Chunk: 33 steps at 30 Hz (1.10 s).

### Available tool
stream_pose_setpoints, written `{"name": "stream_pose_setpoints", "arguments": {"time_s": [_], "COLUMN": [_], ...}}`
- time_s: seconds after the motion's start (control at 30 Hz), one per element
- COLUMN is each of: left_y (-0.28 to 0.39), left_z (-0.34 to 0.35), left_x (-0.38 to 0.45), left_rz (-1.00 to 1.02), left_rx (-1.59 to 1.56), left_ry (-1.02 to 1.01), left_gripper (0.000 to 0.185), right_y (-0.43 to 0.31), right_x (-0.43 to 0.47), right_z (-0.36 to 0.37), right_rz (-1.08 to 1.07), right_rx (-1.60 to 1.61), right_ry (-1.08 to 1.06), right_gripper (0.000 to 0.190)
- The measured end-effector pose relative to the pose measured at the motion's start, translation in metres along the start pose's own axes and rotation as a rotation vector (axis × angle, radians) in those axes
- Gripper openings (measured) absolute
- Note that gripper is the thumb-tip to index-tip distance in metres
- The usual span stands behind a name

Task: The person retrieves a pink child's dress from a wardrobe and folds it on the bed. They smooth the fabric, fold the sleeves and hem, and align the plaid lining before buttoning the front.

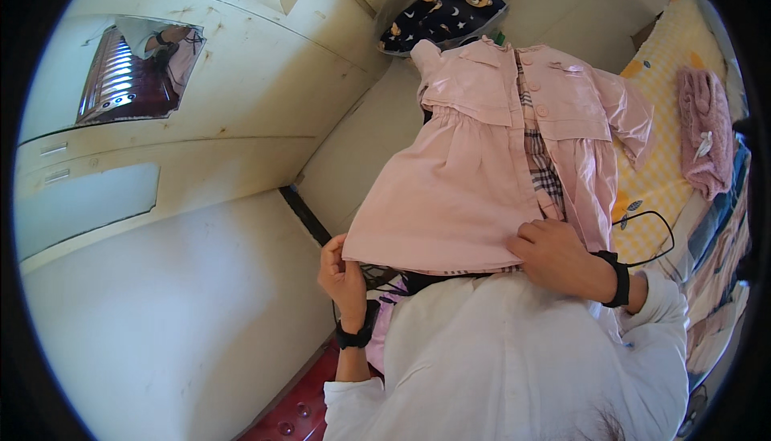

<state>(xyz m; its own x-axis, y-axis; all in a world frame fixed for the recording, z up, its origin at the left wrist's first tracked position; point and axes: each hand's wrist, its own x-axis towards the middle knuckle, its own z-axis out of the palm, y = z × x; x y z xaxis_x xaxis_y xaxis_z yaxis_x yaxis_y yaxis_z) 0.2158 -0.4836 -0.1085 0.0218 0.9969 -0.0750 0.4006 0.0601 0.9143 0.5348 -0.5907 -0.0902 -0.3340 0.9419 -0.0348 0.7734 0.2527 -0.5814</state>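
A pink button-front coat with a plaid lining lies spread before me, its collar end away from me and its hem towards my body. Between the thumb and fingers of my left hand is the hem's left corner. My right hand grips the hem near the front opening, knuckles up. The coat's front edges are slightly apart, and the plaid lining shows between them. Its right sleeve lies out over a yellow checked cloth. Black straps circle both my wrists.
Beyond the collar sits a clear plastic bag holding dark bear-print fabric. On the yellow checked cloth at right rests a folded fuzzy pink garment. A pale cabinet with a mirror stands left. A black cable loops from my right wrist.
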Motion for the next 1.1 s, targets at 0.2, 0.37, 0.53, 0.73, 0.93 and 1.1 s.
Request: {"name": "stream_pose_setpoints", "arguments": {"time_s": [0.2,0.37,0.53,0.73,0.93,1.1], "left_y": [-0.004,-0.009,-0.016,-0.002,0.005,0.002], "left_z": [-0.001,-0.002,-0.002,0.015,0.021,0.025], "left_x": [0.004,-0.004,-0.004,-0.004,-0.008,-0.009], "left_rz": [-0.239,-0.292,-0.363,-0.232,-0.175,-0.082], "left_rx": [-0.121,-0.079,-0.162,-0.136,-0.112,0.118], "left_ry": [-0.083,-0.119,-0.023,-0.081,-0.137,-0.122], "left_gripper": [0.026,0.021,0.019,0.024,0.028,0.024], "right_y": [-0.003,-0.008,-0.005,-0.004,-0.003,0.001], "right_x": [-0.009,-0.005,0.0,0.015,0.025,0.027], "right_z": [0.008,0.003,-0.019,-0.047,-0.064,-0.069], "right_rz": [-0.053,-0.005,0.091,0.138,0.212,0.191], "right_rx": [-0.044,-0.001,0.063,0.273,0.405,0.43], "right_ry": [-0.039,-0.028,0.019,0.328,0.428,0.486], "right_gripper": [0.015,0.018,0.018,0.017,0.02,0.02]}}
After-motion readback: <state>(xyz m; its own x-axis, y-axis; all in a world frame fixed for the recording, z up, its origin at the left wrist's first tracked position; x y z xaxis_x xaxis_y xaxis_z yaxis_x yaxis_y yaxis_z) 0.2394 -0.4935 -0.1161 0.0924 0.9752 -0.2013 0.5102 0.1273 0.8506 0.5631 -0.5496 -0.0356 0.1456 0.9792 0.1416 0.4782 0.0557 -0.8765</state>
